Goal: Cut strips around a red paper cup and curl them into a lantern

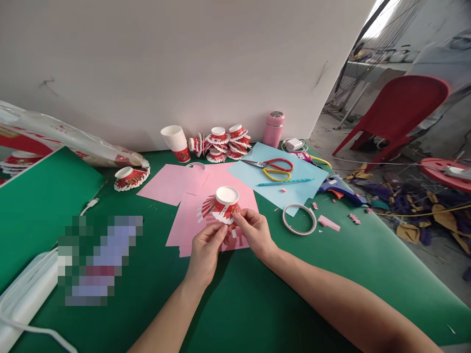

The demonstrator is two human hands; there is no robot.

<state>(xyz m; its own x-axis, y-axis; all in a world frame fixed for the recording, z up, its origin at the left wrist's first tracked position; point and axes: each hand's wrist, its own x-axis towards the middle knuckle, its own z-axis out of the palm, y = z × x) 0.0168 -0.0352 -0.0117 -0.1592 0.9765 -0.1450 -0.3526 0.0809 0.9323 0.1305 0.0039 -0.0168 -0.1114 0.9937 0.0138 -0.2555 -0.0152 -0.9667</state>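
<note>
A red and white paper cup [227, 197], its wall cut into strips, is held base up above the pink paper sheets [243, 184]. My left hand [206, 249] pinches the cup's strips at the near edge, thumb against forefinger. Close beside it, my right hand [255, 231] pinches the right side of the same cup. Some strips fan out to the left, while several near my fingers are bent in or hidden by them. Another cut cup [127, 176] lies on the left of the green table [147, 314].
Stacked cut cups [218, 139] and a stack of whole cups [175, 140] stand by the wall, near a pink bottle [274, 130]. Scissors [274, 164] and a blue pen [285, 182] lie on blue paper [253, 169]. A tape roll [299, 231] and glue gun [340, 190] are rightward.
</note>
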